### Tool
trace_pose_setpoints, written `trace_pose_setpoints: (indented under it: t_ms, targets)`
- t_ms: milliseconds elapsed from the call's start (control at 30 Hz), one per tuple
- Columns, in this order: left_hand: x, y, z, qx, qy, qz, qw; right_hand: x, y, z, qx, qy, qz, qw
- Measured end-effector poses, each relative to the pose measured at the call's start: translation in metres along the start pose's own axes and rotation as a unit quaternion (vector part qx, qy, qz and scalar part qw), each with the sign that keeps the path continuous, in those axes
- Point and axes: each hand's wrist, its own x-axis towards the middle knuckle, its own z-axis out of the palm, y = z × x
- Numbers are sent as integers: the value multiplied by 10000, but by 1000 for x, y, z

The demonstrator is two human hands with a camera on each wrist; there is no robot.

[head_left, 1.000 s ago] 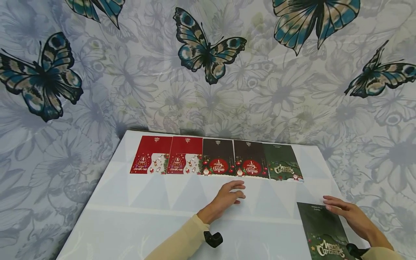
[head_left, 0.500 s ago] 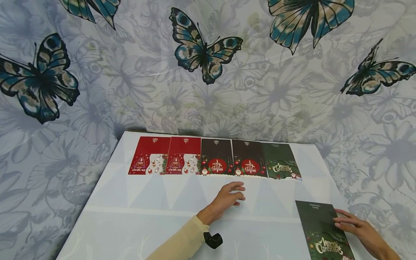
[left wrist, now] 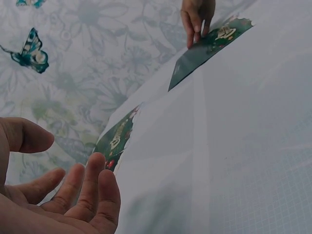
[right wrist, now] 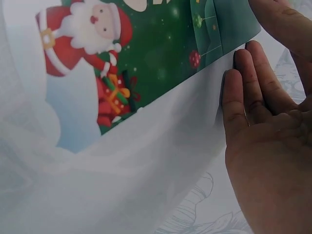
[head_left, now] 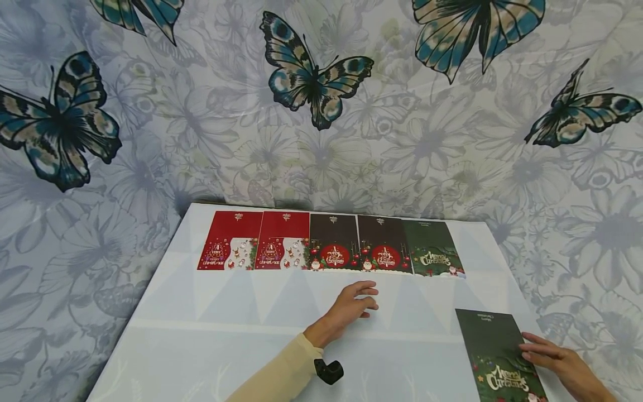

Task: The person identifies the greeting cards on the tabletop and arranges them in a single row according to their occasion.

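A dark green Merry Christmas card (head_left: 494, 346) lies at the table's right front. My right hand (head_left: 565, 360) is at its right edge, fingertips touching or very near it. In the right wrist view the thumb (right wrist: 285, 29) reaches over the card's edge, while the other fingers extend beside it. My left hand (head_left: 346, 307) holds nothing, its fingers loosely bent, at mid-table below the row of cards. That row has two red cards (head_left: 236, 226), two dark brown cards (head_left: 334, 230) and another green card (head_left: 432, 240) at its right end.
The white table (head_left: 201, 357) has a pale triangle pattern, and its back edge meets a butterfly-printed wall covering (head_left: 321, 162). Row cards stand edge to edge near that back edge. A black wrist device (head_left: 329, 371) is on my left wrist.
My right hand has slid from the near green card's top right corner down along its right edge. The left hand stays in place. The head view has shifted slightly.
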Motion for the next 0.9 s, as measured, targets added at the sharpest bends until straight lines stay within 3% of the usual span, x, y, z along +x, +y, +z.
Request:
trace_pose_setpoints:
  t_ms: [33,100,200,267,300,400,467,633,900]
  targets:
    - [0,0,0,1,0,4,10000,0,-4,-1,363,125,524,9979]
    - [0,0,0,-6,0,12,10000,2,-12,-1,744,590,1775,9795]
    - [1,-1,-1,-15,2,9,10000,5,-17,-2,685,1224,3445,9282]
    - [1,-1,-1,-24,3,13,10000,8,-18,-3,550,1411,4091,8999]
    - [1,-1,-1,-22,1,12,10000,10,-19,-4,551,1422,4237,8929]
    - [1,-1,-2,-37,-9,7,10000,14,-19,-6,768,1340,4356,8868]
    - [2,-1,-2,-31,-13,15,10000,17,-20,-7,815,1370,4525,8774]
    - [2,-1,-1,-11,2,40,10000,26,-21,-3,321,1602,5204,8381]
    - [-1,0,-2,1,-6,24,10000,34,-20,1,121,1660,5391,8256]
